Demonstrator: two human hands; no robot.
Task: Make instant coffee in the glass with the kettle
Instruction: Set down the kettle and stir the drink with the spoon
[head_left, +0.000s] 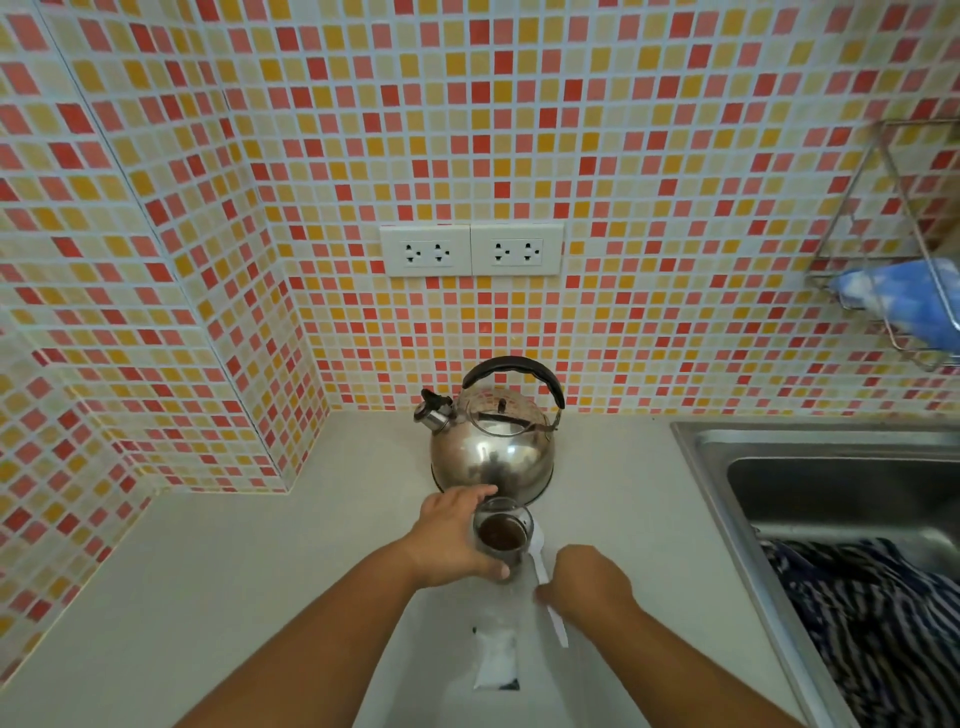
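On the counter just in front of the kettle, the left hand is wrapping the glass of brown coffee, the right hand is pinching the white spoon; glass likely slick, fragile, so gripping mid-wall.

Your left hand and right hand are both bare: you wear no gloves, and no ring, watch or band shows on either hand or wrist. Behind each hand your forearm is uncovered all the way back to the bottom edge of the view, with no sleeve or cuff showing anywhere along it. The nail on your left thumb is cut short and plain. The nails of your right hand are too small and blurred to tell.
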